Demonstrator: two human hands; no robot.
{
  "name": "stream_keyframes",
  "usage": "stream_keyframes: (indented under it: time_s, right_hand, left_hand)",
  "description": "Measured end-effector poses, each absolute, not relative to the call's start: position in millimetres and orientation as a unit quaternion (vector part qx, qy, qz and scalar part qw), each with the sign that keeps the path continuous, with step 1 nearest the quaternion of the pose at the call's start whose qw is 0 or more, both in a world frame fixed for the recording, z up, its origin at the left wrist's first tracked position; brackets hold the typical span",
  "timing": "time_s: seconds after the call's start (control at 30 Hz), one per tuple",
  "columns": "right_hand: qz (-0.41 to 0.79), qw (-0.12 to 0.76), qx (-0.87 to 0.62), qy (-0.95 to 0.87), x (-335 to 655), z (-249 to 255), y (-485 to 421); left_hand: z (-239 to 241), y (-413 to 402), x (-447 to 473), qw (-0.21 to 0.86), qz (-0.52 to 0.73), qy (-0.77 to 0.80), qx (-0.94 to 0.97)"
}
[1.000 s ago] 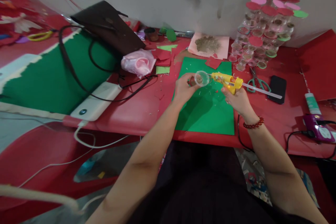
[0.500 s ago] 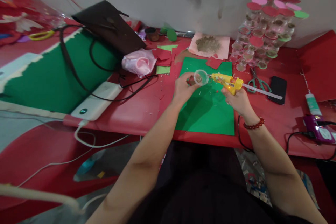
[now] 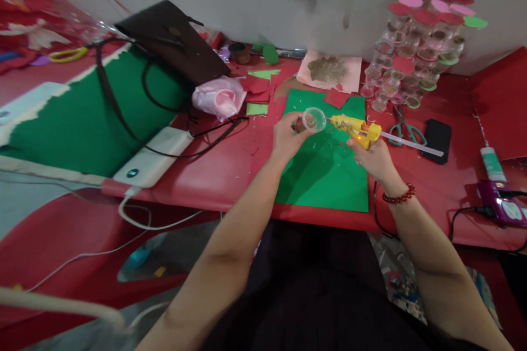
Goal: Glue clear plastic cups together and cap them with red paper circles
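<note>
Clearly, the nearest risk is the black cord (image 3: 375, 203) at the right hand's (image 3: 373, 156) six o'clock: a snag could jerk the gun (image 3: 349, 125), if (as it seems) the two are joined. The right fingers are wrapped round the gun's handle. The left hand (image 3: 285, 138), at the cup's (image 3: 314, 120) eight o'clock, pinches that clear cup above the green sheet (image 3: 325, 189). From three o'clock the gun's tip points at the cup's rim; whether they touch, I cannot tell. A wobble of either hand could smear glue, warp the plastic or burn the left fingers. The scissors (image 3: 420, 136) and phone (image 3: 437, 141) lie around two to three o'clock of the right hand; farther, at one, a wide swing could knock the cup stack (image 3: 411, 55).
</note>
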State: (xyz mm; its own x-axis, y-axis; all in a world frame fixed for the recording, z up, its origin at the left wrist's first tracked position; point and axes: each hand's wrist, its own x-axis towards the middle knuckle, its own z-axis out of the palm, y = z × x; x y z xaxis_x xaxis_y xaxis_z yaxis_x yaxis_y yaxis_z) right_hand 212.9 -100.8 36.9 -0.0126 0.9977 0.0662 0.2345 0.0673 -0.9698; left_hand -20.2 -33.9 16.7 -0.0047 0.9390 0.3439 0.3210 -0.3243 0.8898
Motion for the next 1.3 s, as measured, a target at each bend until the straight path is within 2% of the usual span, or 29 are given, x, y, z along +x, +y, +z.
stream_keyframes:
  time_s: [1.3]
  right_hand:
    - [0.394, 0.439, -0.529, -0.61, 212.8, 37.8, -104.4]
  left_hand:
    - [15.3, -26.5, -20.3, 0.275, 0.528, 0.519, 0.613]
